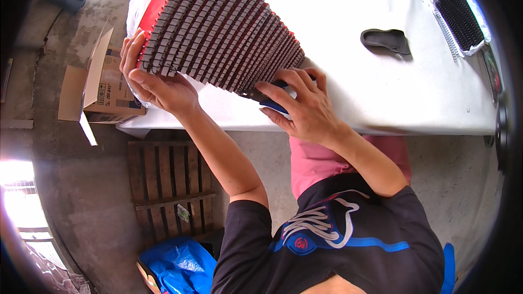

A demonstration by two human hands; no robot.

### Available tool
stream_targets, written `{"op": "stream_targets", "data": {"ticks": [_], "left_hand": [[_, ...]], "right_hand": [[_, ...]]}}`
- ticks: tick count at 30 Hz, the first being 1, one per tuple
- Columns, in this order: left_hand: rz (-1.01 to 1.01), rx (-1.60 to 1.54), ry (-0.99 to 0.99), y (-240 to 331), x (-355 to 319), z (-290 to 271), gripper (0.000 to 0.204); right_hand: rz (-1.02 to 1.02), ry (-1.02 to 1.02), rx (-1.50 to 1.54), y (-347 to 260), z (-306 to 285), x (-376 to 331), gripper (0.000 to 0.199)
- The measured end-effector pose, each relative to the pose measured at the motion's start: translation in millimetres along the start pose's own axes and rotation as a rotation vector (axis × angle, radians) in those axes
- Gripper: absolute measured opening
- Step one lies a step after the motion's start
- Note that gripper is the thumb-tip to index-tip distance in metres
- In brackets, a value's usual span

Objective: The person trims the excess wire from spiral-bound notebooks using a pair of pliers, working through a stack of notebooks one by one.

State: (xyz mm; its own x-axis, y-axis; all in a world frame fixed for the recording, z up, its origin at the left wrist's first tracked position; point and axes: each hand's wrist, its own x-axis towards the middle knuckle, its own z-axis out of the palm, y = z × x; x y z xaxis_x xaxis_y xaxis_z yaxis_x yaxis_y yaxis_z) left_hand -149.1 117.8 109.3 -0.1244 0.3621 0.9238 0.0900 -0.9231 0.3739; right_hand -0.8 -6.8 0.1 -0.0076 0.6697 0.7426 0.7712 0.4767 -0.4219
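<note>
1. Light-grey and dark pieces (218, 32) form a striped grid against a red backing (161, 1).
2. A black-and-blue tool (273, 105) contrasts with the white tabletop (348, 90).
3. White lines and a blue band mark the black shirt (332, 256); the trousers (316, 160) are pink.
4. The bag (177, 264) is bright blue.

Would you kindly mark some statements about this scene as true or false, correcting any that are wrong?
1. The left hand grips the toothed panel at its left end. True.
2. The right hand is empty. False: the right hand holds a blue-and-black tool at the panel's near edge.
3. The sole-shaped piece lies on the table, apart from both hands. True.
4. The cardboard box is closed. False: the cardboard box has its flaps open.
5. The wooden pallet is on the person's right. False: the wooden pallet is on the left.
</note>
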Motion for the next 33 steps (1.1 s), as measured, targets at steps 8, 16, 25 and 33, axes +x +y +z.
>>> {"op": "stream_targets", "data": {"ticks": [8, 16, 25, 33], "left_hand": [[-0.025, -0.019, 0.009, -1, 0, 0, 0.054], [-0.031, -0.011, 0.018, -2, 0, 0, 0.054], [-0.034, -0.005, 0.021, 2, -2, 3, 0.052], [-0.031, -0.017, 0.016, 1, -1, 4, 0.051]], "right_hand": [[-0.027, -0.020, 0.009, 4, 2, -1, 0.032], [0.393, -0.258, 0.815, 2, -13, 13, 0.024], [0.260, -0.139, 0.563, 6, -12, 7, 0.030], [0.008, 0.005, 0.081, 6, -3, -3, 0.040]]}}
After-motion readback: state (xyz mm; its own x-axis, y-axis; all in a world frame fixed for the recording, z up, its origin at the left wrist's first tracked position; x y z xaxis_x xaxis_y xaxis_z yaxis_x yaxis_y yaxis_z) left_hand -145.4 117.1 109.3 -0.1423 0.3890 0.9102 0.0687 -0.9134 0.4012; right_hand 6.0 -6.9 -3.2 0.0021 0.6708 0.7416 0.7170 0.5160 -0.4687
